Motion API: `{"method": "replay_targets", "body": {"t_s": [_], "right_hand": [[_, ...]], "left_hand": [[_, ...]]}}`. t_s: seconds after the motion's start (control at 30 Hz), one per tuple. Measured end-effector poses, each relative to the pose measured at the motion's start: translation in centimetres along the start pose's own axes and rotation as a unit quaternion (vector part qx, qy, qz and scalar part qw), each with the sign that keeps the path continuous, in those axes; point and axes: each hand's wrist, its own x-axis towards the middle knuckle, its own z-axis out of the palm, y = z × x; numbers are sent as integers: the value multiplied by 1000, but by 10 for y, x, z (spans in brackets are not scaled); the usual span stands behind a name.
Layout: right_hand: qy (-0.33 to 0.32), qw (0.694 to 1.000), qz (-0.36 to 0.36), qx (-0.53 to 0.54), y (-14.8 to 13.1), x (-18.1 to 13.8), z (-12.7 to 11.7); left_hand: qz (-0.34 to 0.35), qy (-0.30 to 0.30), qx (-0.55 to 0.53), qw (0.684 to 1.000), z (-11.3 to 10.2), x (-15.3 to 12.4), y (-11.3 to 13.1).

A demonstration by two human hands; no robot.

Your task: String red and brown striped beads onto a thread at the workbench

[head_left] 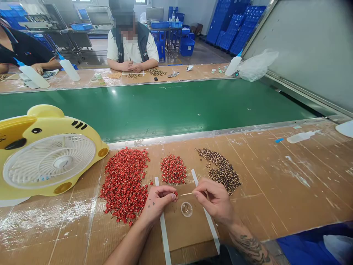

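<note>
My left hand (pixel 157 204) pinches a small red piece (pixel 175 194) between thumb and index finger. In my right hand (pixel 215 200) is a thin wooden stick (pixel 186 194), its free end pointing left, close to the red piece. Just below the stick, a small clear round cup (pixel 186 209) rests on a cardboard sheet (pixel 190 233) edged with white tape strips. A large heap of red pieces (pixel 125 184) lies left of my left hand. Beyond my hands is a smaller red heap (pixel 173 168). Past my right hand spreads a pile of dark-and-gold pieces (pixel 224 169).
A yellow animal-shaped fan (pixel 49 151) stands at left. Across the table runs a green conveyor belt (pixel 176 106). On the far side, a person (pixel 132 48) sits by small piles, with another at far left. A white bottle (pixel 302 137) lies at right.
</note>
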Motion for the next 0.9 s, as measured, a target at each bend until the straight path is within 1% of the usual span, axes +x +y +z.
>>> {"method": "replay_targets", "body": {"t_s": [0.13, 0.3, 0.57, 0.77, 0.9], "right_hand": [[-12, 1000, 4, -11, -3, 7, 5], [-17, 1000, 12, -10, 0, 7, 8], [-33, 999, 18, -27, 3, 5, 12], [-24, 998, 28, -43, 10, 1, 17], [-15, 999, 33, -28, 11, 1, 10]], "left_hand": [[2, -6, 1, 1000, 0, 0, 3], [-10, -4, 0, 1000, 3, -2, 8], [-19, -19, -2, 1000, 1, -3, 5], [-15, -24, 11, 1000, -1, -1, 3], [-12, -28, 17, 999, -3, -1, 1]]}}
